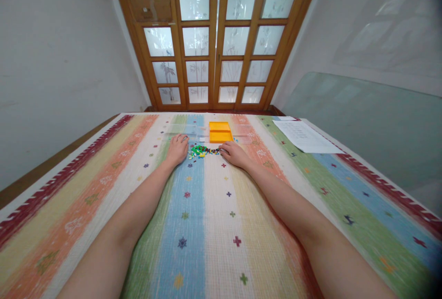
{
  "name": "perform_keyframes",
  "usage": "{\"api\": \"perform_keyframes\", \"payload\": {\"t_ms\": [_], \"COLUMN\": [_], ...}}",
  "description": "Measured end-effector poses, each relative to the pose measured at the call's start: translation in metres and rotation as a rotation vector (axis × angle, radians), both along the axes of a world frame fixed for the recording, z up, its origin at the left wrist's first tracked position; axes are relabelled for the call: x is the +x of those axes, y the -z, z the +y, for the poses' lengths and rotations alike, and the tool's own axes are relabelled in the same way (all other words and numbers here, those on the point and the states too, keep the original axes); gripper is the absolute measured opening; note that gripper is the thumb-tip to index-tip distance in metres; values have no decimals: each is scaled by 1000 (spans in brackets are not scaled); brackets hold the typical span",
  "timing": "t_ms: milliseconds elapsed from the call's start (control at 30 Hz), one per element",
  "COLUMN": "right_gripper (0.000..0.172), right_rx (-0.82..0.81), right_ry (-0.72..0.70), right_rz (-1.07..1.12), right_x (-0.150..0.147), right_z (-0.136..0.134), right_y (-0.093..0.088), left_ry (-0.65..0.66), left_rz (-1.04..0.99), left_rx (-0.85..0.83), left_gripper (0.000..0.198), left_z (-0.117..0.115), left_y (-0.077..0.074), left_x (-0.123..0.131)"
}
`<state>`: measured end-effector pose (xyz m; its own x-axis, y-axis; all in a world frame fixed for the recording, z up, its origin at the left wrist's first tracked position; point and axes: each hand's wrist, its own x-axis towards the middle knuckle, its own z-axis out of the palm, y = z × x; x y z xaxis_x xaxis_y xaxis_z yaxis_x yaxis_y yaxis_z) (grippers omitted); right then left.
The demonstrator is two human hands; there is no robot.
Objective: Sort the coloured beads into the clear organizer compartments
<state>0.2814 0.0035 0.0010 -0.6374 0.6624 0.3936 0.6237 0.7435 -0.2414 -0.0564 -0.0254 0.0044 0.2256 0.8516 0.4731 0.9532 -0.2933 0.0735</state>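
Observation:
Both my forearms stretch far forward over a striped, multicoloured cloth (207,225). My left hand (177,148) rests palm down on the cloth, fingers loosely curled, just left of a small heap of tiny coloured pieces (201,151), mostly green and dark. My right hand (233,153) lies at the heap's right edge, its fingertips touching the pieces. Whether it pinches one is too small to see. Behind the heap stands an orange tray (220,132), flanked by clear plastic trays (181,129).
A white printed sheet (305,135) lies at the far right of the cloth. A pane of glass (366,119) leans on the right wall. Wooden doors with frosted panes (214,37) stand beyond the far edge.

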Motion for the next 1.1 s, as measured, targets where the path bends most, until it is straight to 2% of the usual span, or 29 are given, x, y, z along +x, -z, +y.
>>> {"api": "perform_keyframes", "payload": {"t_ms": [400, 1100], "right_gripper": [24, 24], "right_rx": [8, 4], "right_ry": [5, -2], "right_rz": [-2, -1], "right_x": [-1, 0], "right_z": [-3, 0], "right_y": [-3, -1], "left_ry": [-47, -86], "left_rz": [3, 12], "left_rx": [-30, -101], "left_gripper": [48, 51], "left_z": [2, -2], "left_y": [8, 4], "left_x": [-5, -3]}}
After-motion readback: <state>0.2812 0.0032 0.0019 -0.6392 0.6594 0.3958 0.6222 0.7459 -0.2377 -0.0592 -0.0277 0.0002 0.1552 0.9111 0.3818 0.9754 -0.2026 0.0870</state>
